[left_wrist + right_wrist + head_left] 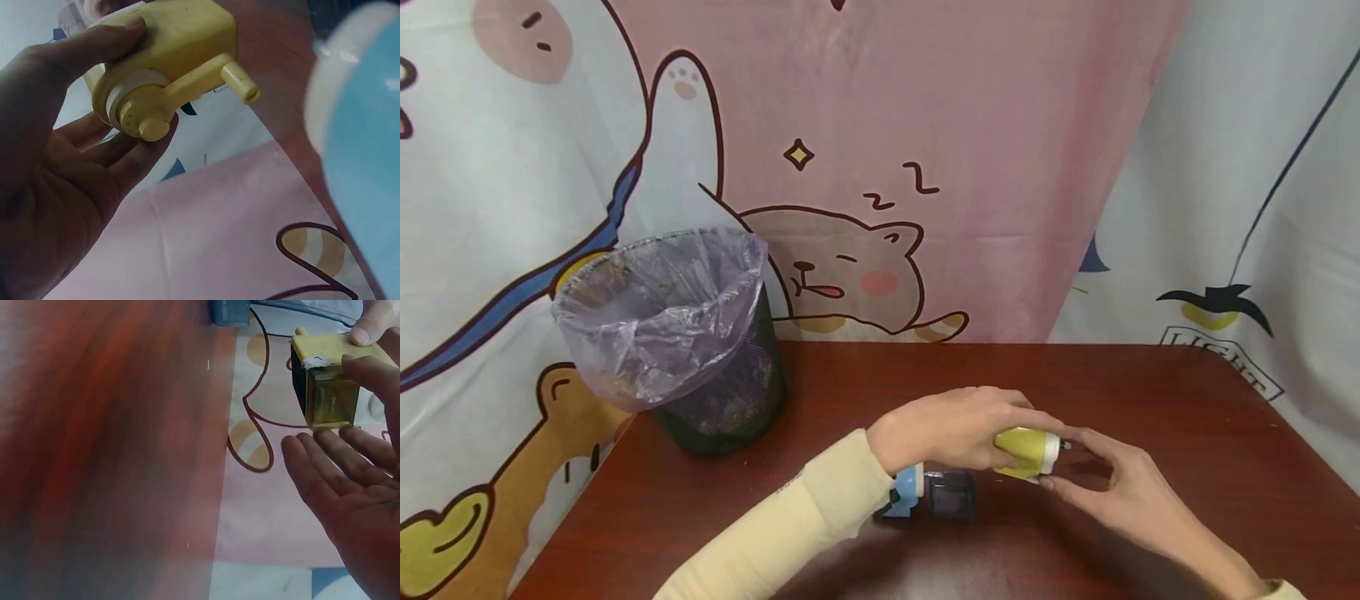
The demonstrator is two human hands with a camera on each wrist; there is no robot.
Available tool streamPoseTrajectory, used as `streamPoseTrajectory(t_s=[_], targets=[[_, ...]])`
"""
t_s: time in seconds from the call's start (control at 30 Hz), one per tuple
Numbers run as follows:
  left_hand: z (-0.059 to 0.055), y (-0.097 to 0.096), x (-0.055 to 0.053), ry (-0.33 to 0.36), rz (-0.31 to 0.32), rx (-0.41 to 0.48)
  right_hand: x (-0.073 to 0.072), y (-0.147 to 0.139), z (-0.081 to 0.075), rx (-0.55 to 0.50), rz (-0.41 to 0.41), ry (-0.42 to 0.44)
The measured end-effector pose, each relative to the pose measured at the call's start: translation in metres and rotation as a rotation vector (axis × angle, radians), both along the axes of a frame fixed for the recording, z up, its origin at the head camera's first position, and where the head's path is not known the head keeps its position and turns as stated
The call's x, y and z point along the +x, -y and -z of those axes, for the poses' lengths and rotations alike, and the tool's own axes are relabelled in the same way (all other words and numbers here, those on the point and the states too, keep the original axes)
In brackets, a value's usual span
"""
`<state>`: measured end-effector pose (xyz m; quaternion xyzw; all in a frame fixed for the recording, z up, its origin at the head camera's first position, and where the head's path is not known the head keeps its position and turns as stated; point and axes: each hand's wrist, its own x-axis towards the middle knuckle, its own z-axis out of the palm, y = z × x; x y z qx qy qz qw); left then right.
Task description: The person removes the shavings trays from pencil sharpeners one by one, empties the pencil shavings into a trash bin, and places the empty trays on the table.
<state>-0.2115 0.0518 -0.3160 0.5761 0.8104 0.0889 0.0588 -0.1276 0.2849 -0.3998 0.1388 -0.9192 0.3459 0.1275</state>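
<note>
Lower right of head view, left hand (951, 429) grips yellow sharpener (1018, 451), right hand (1123, 492) pinches its drawer end (334, 403); keeping it steady and level likely works best.

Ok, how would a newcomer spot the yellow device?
From the lined bin on the red table, go right to the left hand. It grips the boxy, cranked yellow device, whose colour sets it apart from the blue item nearby.
</note>
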Motion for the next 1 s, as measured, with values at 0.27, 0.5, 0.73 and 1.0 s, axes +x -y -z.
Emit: streamPoseTrajectory(t_s=[0.27,0.5,0.73,1.0], targets=[[0.002,0.024,-0.017,0.007,-0.042,0.06,-0.037,0.019,-0.002,-0.043,-0.089,-0.005],[0.001,0.044,-0.029,0.009,-0.076,0.082,-0.063,0.037,-0.001,-0.116,-0.157,0.056],[0.003,0.064,-0.035,0.011,-0.12,0.092,-0.082,0.057,0.005,-0.164,-0.223,0.086],[0.006,0.08,-0.039,0.023,-0.162,0.111,-0.097,0.067,0.009,-0.122,-0.261,0.063]])
